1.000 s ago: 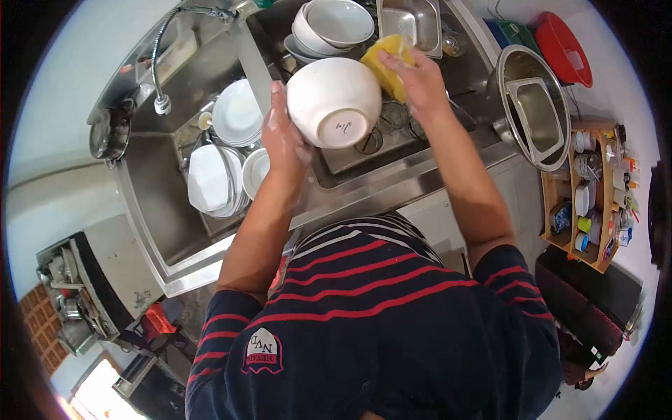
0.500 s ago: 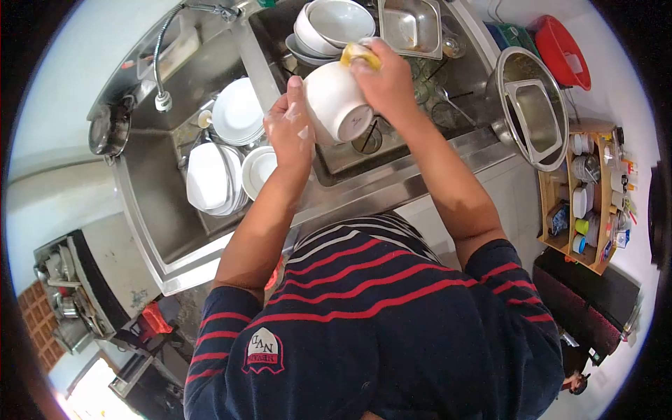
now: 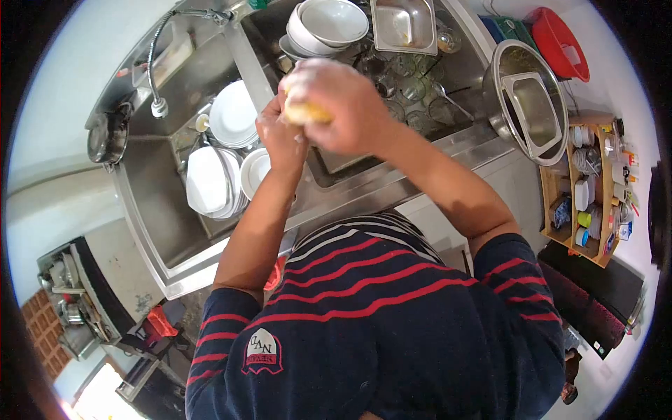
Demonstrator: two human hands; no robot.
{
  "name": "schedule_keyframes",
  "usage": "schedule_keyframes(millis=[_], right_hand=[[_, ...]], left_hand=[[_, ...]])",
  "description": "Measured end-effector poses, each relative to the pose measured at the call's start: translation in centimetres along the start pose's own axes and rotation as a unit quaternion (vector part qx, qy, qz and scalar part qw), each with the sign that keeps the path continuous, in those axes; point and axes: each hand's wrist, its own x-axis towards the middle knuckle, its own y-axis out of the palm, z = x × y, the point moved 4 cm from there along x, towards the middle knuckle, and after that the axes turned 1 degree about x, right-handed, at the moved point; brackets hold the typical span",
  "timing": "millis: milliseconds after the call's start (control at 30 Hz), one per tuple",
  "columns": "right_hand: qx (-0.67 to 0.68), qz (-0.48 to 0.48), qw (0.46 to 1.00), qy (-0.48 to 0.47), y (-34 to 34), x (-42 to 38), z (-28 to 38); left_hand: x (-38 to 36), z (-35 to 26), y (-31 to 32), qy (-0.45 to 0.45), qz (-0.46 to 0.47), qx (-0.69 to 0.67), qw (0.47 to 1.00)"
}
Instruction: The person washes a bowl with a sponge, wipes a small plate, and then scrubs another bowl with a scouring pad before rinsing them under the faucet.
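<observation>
My right hand (image 3: pixel 343 108), blurred and foamy, is closed on a yellow sponge (image 3: pixel 308 113) over the divider between two steel sinks. Just left of it and partly behind it, my left hand (image 3: pixel 283 140) has its fingers curled, with foam on the skin. What the left hand holds is hidden behind the right; no bowl can be made out between them. Stacked white bowls (image 3: pixel 334 22) sit beyond the hands in the right sink. White round plates (image 3: pixel 234 112) and squarish plates (image 3: pixel 208 180) are stacked in the left sink.
Beyond the right hand are glasses (image 3: pixel 413 91) and a steel tray (image 3: pixel 404 26). A large steel bowl (image 3: pixel 495 91) holding another tray stands at the right edge, near a red basin (image 3: pixel 558 45). The faucet hose (image 3: pixel 151 66) hangs over the left sink.
My right hand has moved left with the sponge, across the front of my left hand. The white bowl held between both hands earlier is out of sight.
</observation>
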Motion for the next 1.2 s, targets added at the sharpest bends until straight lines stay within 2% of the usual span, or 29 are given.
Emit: schedule_keyframes(millis=[33,67,100,133,200,233,267,333,367,400,467,500,567,600,633,667,733,767,800,833,867,900,933,967,1000,1033,1133,1167,1200], right_hand=[[0.000,-0.001,1.000,0.000,-0.3,-0.2,-0.9],[0.039,0.001,0.987,0.159,-0.6,-0.5,-3.7],[0.077,0.004,0.947,0.313,-0.7,-0.7,-5.3],[0.079,0.002,0.946,0.314,-0.5,-0.9,-4.8],[-0.023,-0.022,0.995,0.096,-0.6,-0.5,-1.3],[-0.054,-0.011,0.998,0.009,-0.1,-0.8,0.3],[-0.054,-0.012,0.998,0.012,-0.2,-1.4,0.7],[-0.041,0.019,0.998,-0.050,-0.4,-2.6,1.1],[-0.049,-0.016,0.997,-0.058,-0.6,-3.5,0.3],[-0.049,-0.016,0.997,-0.060,-0.5,-4.3,0.1],[-0.079,-0.076,0.993,0.032,-0.7,-5.4,-0.6],[-0.071,-0.072,0.995,0.014,-0.4,-5.8,0.6],[-0.067,-0.062,0.996,0.014,-1.0,-5.5,0.5],[-0.057,-0.050,0.997,0.013,-1.2,-5.4,0.5],[-0.062,-0.105,0.990,0.066,-1.7,-5.4,-0.9],[0.011,-0.169,0.968,0.187,-1.5,-5.3,-2.7],[0.090,-0.120,0.903,0.404,-1.0,-4.8,-4.5],[0.089,-0.123,0.902,0.404,-0.9,-4.3,-3.8],[0.028,-0.116,0.964,0.239,-1.0,-2.5,-1.1],[-0.035,-0.102,0.992,0.068,-0.8,-1.4,1.9],[-0.055,-0.062,0.994,0.064,-0.2,-1.1,3.5],[-0.043,-0.073,0.995,0.050,-0.4,-1.2,3.1],[-0.030,-0.083,0.995,0.035,-0.6,-1.1,2.1],[-0.005,-0.118,0.990,0.073,-1.0,-1.5,0.2],[0.023,-0.151,0.982,0.111,-1.3,-2.1,-1.6],[0.134,-0.142,0.924,0.328,-0.9,-3.1,-4.0],[0.081,-0.188,0.920,0.333,-1.0,-3.3,-3.6],[-0.011,-0.198,0.958,0.205,-1.2,-2.8,-1.9],[-0.011,-0.198,0.958,0.206,-1.5,-2.1,-0.4]], left_hand=[[0.2,0.1,-0.1,-0.093,-0.007,0.035,0.995],[0.2,0.4,-0.5,-0.185,-0.018,0.070,0.980],[0.3,0.3,-0.5,-0.166,-0.011,0.092,0.982],[0.4,0.7,-0.6,-0.166,-0.011,0.095,0.982],[0.9,1.5,-0.4,-0.145,-0.040,0.021,0.988],[0.9,0.0,-0.3,-0.030,0.007,0.081,0.996],[0.8,0.0,-0.5,-0.032,0.009,0.083,0.996],[1.2,-0.4,-0.7,0.041,0.007,0.136,0.990],[1.5,2.9,-2.7,0.181,0.145,0.253,0.939],[1.3,2.7,-2.4,0.182,0.143,0.254,0.939],[0.8,3.1,-1.3,-0.019,0.101,0.101,0.990],[0.4,2.1,-0.6,-0.020,0.104,0.101,0.989],[-0.1,0.1,-0.2,-0.005,-0.008,0.070,0.997],[0.2,0.3,-0.1,-0.006,-0.004,0.070,0.997],[0.6,1.2,-0.2,-0.090,-0.014,-0.023,0.996],[0.8,2.0,-0.4,-0.171,-0.026,-0.117,0.978],[0.7,1.7,-0.7,-0.179,-0.008,-0.058,0.982],[0.5,1.7,-0.8,-0.188,0.011,0.002,0.982],[0.4,1.9,-0.7,-0.197,0.030,0.061,0.978],[0.1,0.6,0.2,0.065,0.055,0.017,0.996],[-0.4,2.8,-0.3,-0.053,-0.065,-0.183,0.980],[-0.2,1.3,-0.3,0.063,-0.004,-0.039,0.997],[-0.1,-0.4,-0.2,0.179,0.056,0.106,0.977],[-0.1,-1.3,-0.2,0.181,0.054,0.106,0.976],[0.0,-1.2,-0.4,0.041,0.026,0.103,0.994],[-0.3,-1.0,-0.7,-0.098,-0.001,0.097,0.990],[-0.7,-2.4,-0.2,-0.073,-0.016,0.082,0.994],[-0.5,-2.0,-0.3,-0.074,-0.016,0.082,0.994],[0.0,-1.6,-0.4,-0.041,-0.009,0.047,0.998]])
